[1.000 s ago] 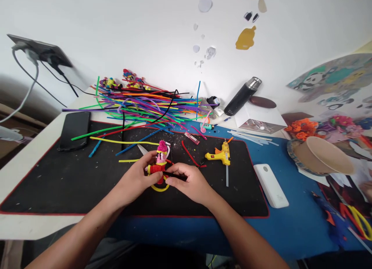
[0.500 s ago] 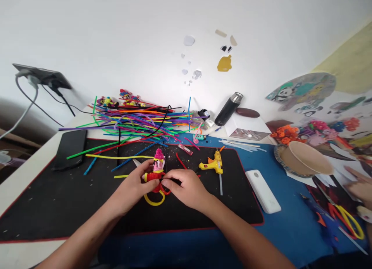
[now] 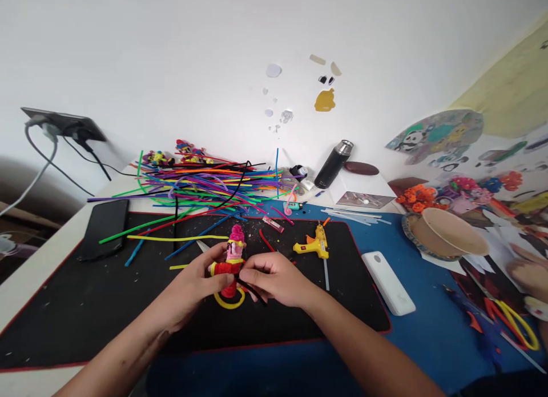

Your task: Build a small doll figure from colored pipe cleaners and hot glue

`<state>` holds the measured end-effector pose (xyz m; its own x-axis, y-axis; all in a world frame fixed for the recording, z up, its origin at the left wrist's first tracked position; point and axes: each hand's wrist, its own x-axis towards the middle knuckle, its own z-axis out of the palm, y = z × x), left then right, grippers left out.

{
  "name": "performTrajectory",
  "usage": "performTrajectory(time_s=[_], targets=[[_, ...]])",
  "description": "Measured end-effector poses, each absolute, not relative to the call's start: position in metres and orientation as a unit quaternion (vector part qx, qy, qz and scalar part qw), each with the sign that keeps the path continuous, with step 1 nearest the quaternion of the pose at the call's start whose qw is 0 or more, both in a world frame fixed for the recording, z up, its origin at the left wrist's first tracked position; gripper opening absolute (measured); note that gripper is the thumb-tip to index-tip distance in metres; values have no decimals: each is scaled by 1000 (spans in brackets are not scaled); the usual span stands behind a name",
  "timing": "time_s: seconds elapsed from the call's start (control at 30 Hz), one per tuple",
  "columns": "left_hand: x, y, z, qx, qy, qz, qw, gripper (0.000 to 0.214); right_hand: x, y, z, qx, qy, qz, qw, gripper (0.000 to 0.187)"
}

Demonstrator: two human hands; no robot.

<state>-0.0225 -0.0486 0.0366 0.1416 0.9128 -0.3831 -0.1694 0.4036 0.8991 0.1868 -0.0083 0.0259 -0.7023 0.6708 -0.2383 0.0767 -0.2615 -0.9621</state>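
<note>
A small pipe-cleaner figure (image 3: pixel 233 257) with a pink head, red body and yellow ring base stands on the black mat (image 3: pixel 85 305). My left hand (image 3: pixel 192 285) wraps its fingers round the figure's left side. My right hand (image 3: pixel 274 280) is closed in a pinch at the figure's right side, on a thin black pipe cleaner (image 3: pixel 252 290) that runs out under the fingers. A yellow pipe cleaner (image 3: pixel 180 237) lies just behind the hands.
A heap of coloured pipe cleaners (image 3: pixel 201 183) lies at the back. A yellow glue gun (image 3: pixel 314 245), a white power bank (image 3: pixel 387 283), a phone (image 3: pixel 103 225), a black flask (image 3: pixel 333 163) and a paper bowl (image 3: pixel 449 234) surround the mat. Another person's hand (image 3: pixel 528 271) shows at right.
The view has tilted up a little. My hands have shifted slightly on the figure, and a black pipe cleaner now shows under my right fingers.
</note>
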Motion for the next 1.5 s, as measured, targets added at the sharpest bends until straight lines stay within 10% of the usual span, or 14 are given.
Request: performTrajectory(time_s=[1.5], targets=[[-16, -47, 15, 123, 404, 416, 805, 41, 195, -26, -2, -368, -623, 613, 317, 19]])
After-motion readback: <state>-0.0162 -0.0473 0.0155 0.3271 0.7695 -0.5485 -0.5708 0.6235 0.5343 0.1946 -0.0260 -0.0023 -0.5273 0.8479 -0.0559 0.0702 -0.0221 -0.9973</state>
